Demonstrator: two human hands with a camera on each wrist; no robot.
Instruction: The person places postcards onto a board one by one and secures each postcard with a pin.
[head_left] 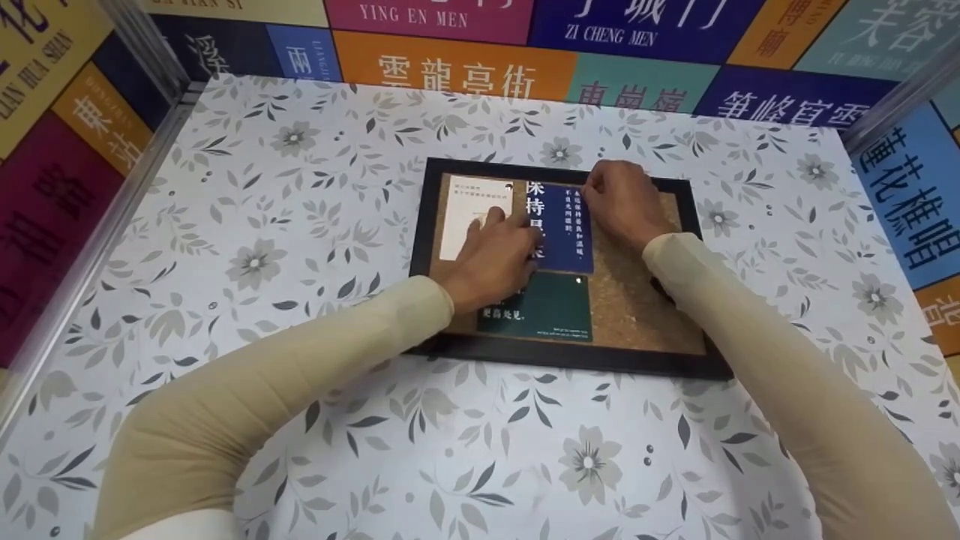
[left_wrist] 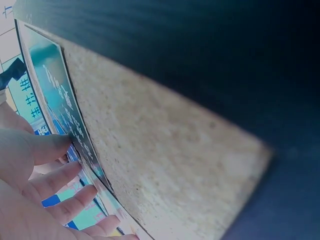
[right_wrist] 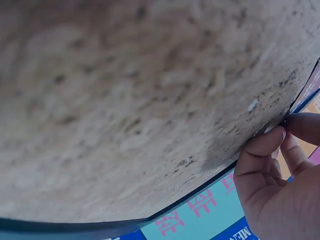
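Observation:
A cork board (head_left: pixel 637 300) in a black frame lies on the table. On it are a white card (head_left: pixel 457 232), a blue card (head_left: pixel 562 240) with white writing and a green card (head_left: pixel 555 311). My left hand (head_left: pixel 495 259) rests over the white and blue cards, its fingers spread along their shared edge. At the blue card's upper right corner, my right hand (head_left: pixel 626 199) pinches with thumb and forefinger. A small dark thing shows between those fingertips in the right wrist view; its kind is mostly hidden. Small pins sit in the white and green cards' upper right corners.
White table covering (head_left: pixel 585 465) with grey flowers and leaves surrounds the board. Coloured panels (head_left: pixel 450 67) with large characters stand behind and at both sides. The board's right part shows bare cork.

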